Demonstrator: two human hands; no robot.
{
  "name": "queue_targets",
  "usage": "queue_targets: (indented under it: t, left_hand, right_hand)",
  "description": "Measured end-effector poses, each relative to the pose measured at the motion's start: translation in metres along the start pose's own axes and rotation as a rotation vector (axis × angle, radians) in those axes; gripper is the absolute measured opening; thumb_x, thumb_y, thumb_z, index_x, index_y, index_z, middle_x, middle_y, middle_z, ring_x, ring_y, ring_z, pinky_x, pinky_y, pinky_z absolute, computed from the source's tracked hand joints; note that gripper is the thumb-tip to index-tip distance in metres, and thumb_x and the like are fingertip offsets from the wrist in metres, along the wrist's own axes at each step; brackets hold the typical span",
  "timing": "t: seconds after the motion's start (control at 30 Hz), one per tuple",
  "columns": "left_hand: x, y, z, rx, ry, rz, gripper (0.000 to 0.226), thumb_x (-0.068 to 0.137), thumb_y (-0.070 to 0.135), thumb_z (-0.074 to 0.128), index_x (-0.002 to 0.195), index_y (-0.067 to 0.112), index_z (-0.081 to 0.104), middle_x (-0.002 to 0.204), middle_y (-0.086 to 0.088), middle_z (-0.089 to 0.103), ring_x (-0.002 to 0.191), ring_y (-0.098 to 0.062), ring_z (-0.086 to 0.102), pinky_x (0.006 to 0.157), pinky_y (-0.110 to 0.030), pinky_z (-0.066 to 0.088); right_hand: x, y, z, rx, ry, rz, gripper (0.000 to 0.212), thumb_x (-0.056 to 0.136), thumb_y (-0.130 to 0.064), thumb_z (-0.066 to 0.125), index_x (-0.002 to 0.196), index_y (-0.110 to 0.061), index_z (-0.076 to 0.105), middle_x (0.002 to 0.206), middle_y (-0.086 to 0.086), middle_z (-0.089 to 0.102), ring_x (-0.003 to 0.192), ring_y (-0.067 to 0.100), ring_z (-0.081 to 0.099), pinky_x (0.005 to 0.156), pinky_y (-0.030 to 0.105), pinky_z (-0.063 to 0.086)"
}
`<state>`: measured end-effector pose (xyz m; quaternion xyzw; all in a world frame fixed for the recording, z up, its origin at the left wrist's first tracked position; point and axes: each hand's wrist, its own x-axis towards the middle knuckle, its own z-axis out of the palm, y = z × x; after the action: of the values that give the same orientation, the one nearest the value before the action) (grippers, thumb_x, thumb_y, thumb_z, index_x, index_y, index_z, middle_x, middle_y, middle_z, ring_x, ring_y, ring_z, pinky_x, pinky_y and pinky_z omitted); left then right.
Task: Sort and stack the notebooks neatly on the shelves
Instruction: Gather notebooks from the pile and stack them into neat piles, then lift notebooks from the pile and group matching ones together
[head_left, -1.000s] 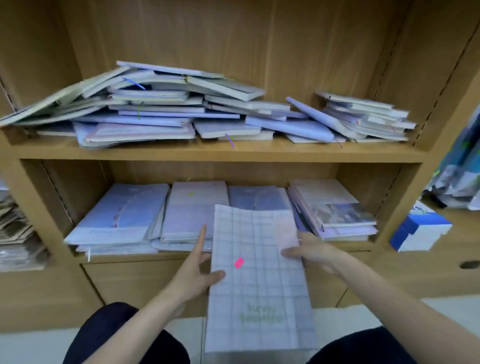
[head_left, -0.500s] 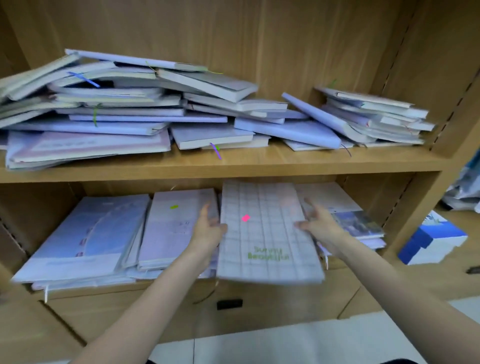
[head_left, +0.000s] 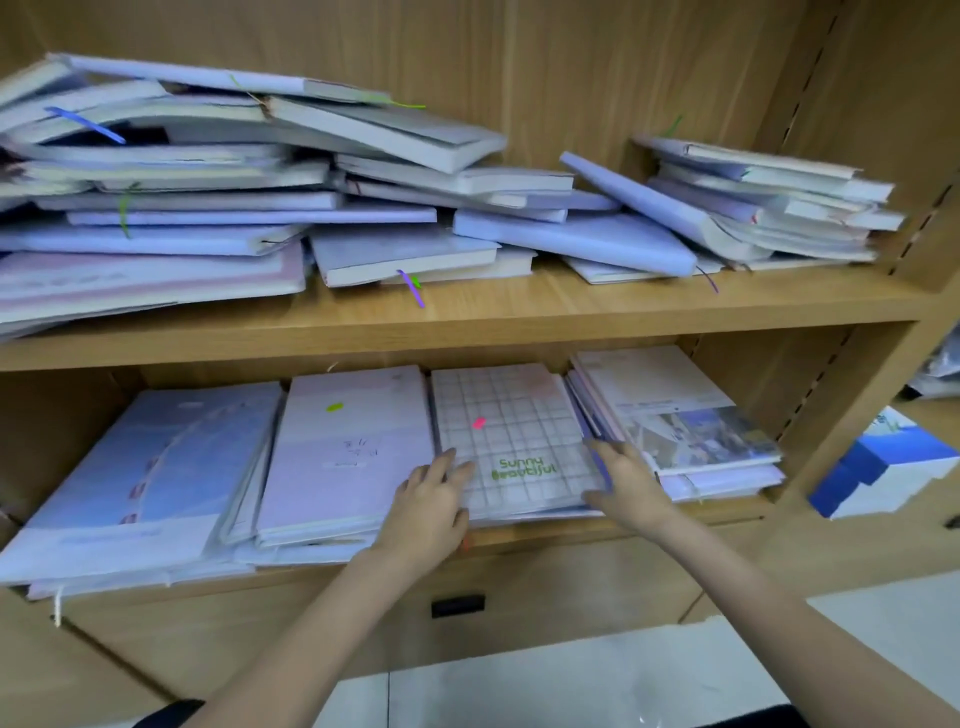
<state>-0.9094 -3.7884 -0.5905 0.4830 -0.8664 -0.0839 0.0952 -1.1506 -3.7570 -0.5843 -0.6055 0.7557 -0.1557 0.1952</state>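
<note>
A white grid-pattern notebook (head_left: 511, 431) with a pink tab and green lettering lies flat on the lower shelf (head_left: 717, 525), on top of the third stack from the left. My left hand (head_left: 431, 506) touches its front left corner with nearly straight fingers. At the notebook's front right edge, my right hand (head_left: 626, 483) rests with fingers extended. Beside it lie a pale pink notebook stack (head_left: 343, 457), a blue stack (head_left: 135, 483) and a right-hand stack (head_left: 685, 426) topped by a photo cover. The upper shelf (head_left: 467, 322) holds a messy heap of notebooks (head_left: 249, 197).
A blue and white box (head_left: 883, 473) sits on a ledge to the right of the shelf unit. Below the lower shelf is a drawer front with a dark handle slot (head_left: 457, 605). Tilted notebooks (head_left: 753, 202) fill the upper shelf's right end.
The grid notebook went from being held out in front of the shelf to lying fully on the lower-shelf stack. Both hands followed it in and now rest at its front corners.
</note>
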Motion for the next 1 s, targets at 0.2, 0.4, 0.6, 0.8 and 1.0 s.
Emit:
queue_targets:
  t: [0.2, 0.4, 0.6, 0.8, 1.0]
  left_hand:
    - [-0.017, 0.004, -0.072, -0.082, 0.722, 0.438, 0.038, 0.083, 0.004, 0.039, 0.119, 0.012, 0.049, 0.125, -0.009, 0.044, 0.106, -0.024, 0.047, 0.091, -0.03, 0.036]
    - [-0.021, 0.007, -0.167, 0.083, 1.02, 0.44, 0.04, 0.078, -0.001, 0.044, 0.116, 0.011, 0.05, 0.123, -0.009, 0.044, 0.104, -0.029, 0.046, 0.088, -0.037, 0.034]
    - [0.003, -0.007, -0.208, 0.176, 0.959, 0.163, 0.054, 0.073, 0.009, 0.052, 0.127, 0.009, 0.047, 0.136, -0.018, 0.042, 0.119, -0.034, 0.038, 0.096, -0.046, 0.032]
    - [0.021, -0.036, -0.241, 0.231, 1.028, 0.088, 0.056, 0.074, 0.025, 0.045, 0.127, 0.006, 0.044, 0.134, -0.019, 0.045, 0.121, -0.032, 0.035, 0.099, -0.045, 0.028]
    - [0.031, -0.064, -0.234, 0.379, 0.977, 0.032, 0.058, 0.062, 0.016, 0.067, 0.117, 0.001, 0.057, 0.118, -0.017, 0.059, 0.115, -0.025, 0.039, 0.102, -0.052, 0.021]
  right_hand:
    - [-0.051, -0.046, -0.068, 0.158, 0.582, -0.573, 0.032, 0.091, -0.016, 0.051, 0.122, -0.007, 0.056, 0.121, 0.005, 0.051, 0.107, 0.012, 0.052, 0.09, 0.031, 0.047]
    - [-0.066, -0.098, -0.129, 0.068, 0.783, -0.792, 0.037, 0.086, -0.022, 0.053, 0.116, -0.002, 0.058, 0.117, 0.013, 0.047, 0.111, 0.017, 0.048, 0.09, 0.022, 0.044]
    - [-0.025, -0.147, -0.168, 0.007, 0.628, -0.686, 0.051, 0.082, -0.024, 0.069, 0.125, -0.004, 0.05, 0.125, 0.012, 0.045, 0.12, 0.024, 0.044, 0.099, 0.029, 0.036]
    - [-0.008, -0.197, -0.18, 0.004, 0.559, -0.731, 0.063, 0.084, -0.032, 0.068, 0.135, -0.008, 0.04, 0.132, 0.007, 0.042, 0.125, 0.018, 0.04, 0.099, 0.02, 0.027]
    - [0.015, -0.257, -0.178, -0.36, 0.463, -0.701, 0.051, 0.088, -0.037, 0.06, 0.129, -0.008, 0.049, 0.13, 0.011, 0.048, 0.124, 0.027, 0.042, 0.101, 0.036, 0.033]
